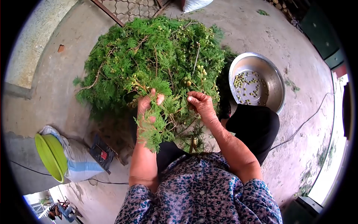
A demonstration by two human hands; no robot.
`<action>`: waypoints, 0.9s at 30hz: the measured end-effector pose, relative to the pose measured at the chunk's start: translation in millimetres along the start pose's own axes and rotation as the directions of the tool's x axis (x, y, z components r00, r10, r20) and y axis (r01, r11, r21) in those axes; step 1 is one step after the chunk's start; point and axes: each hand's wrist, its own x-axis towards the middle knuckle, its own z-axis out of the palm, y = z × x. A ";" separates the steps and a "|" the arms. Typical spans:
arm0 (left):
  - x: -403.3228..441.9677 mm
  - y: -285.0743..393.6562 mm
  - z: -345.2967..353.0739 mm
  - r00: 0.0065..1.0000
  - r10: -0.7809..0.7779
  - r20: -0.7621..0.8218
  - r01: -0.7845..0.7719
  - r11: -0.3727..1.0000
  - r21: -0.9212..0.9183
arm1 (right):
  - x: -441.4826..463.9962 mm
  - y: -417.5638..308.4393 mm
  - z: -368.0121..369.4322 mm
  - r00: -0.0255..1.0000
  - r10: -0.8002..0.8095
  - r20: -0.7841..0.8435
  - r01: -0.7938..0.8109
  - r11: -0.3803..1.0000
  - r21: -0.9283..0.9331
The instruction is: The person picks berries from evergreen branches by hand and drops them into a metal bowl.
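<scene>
My left hand [146, 103] is closed around a leafy conifer sprig [154, 130], whose flat green fronds hang down over my forearm. To its right, my right hand [203, 105] has thumb and forefinger pinched together at the edge of the foliage. What lies between those fingertips is too small to make out. Just beyond both hands rises a large heap of cut conifer branches [126, 63], with small pale green cones [201, 70] showing among the leaves. A metal basin [276, 80] stands right of the heap, with many small green cones [248, 84] scattered on its bottom.
At the left, a yellow-green plastic basin [50, 156] leans against a white and blue sack [84, 158]. A dark cable [304, 125] runs over the concrete floor at the right. Behind the heap are a metal-framed mesh [128, 9] and another white sack [197, 4].
</scene>
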 end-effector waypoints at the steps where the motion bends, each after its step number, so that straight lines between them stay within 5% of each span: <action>1: -2.3 -1.5 2.2 0.995 0.093 0.028 -0.091 0.994 -0.066 | -1.4 -4.8 1.2 0.993 -0.122 -0.011 0.113 0.951 -0.287; 3: -4.6 1.9 3.6 0.981 0.186 0.049 -0.178 0.975 -0.135 | -1.8 -6.8 0.6 0.946 -0.317 0.069 0.284 0.707 -0.647; 4: -5.0 6.7 2.1 0.999 0.047 0.020 -0.044 0.989 -0.144 | -2.1 -7.1 -0.3 0.946 -0.317 0.068 0.284 0.707 -0.648; 6: -3.7 13.9 6.7 0.996 -0.093 -0.007 0.091 0.983 -0.158 | -4.1 -11.2 -0.5 0.996 -0.074 0.055 0.092 0.866 -0.491; 9: -1.3 21.9 17.8 0.962 -0.235 -0.136 0.193 0.945 -0.265 | -6.0 -15.0 -3.8 0.991 0.039 0.130 0.005 0.946 -0.325; 11: -1.3 19.9 16.9 0.974 -0.184 -0.129 0.148 0.958 -0.247 | -1.7 -11.1 -13.4 0.960 0.159 0.230 -0.110 0.971 -0.213; 17: 5.7 14.3 -3.5 0.912 -0.392 -0.120 0.359 0.905 -0.227 | -1.4 -9.1 -14.1 0.957 0.056 0.283 -0.016 0.989 -0.144; 21: 2.4 19.5 9.7 0.923 -0.370 -0.107 0.333 0.905 -0.265 | -9.3 -19.1 -5.3 0.986 0.002 0.165 0.061 0.925 -0.376; 24: -0.5 17.5 17.5 0.947 -0.173 -0.271 0.109 0.966 -0.236 | -12.0 -15.6 -6.6 0.999 -0.051 0.016 0.053 0.915 -0.401; 25: -2.4 10.5 5.7 0.988 -0.104 -0.113 0.074 0.967 -0.244 | -11.8 -12.4 -11.1 0.997 -0.081 -0.020 0.067 0.926 -0.371; 27: -4.1 4.1 0.7 0.995 -0.076 -0.064 0.059 0.970 -0.237 | -9.0 -5.2 -18.3 0.989 -0.115 -0.095 0.079 0.943 -0.325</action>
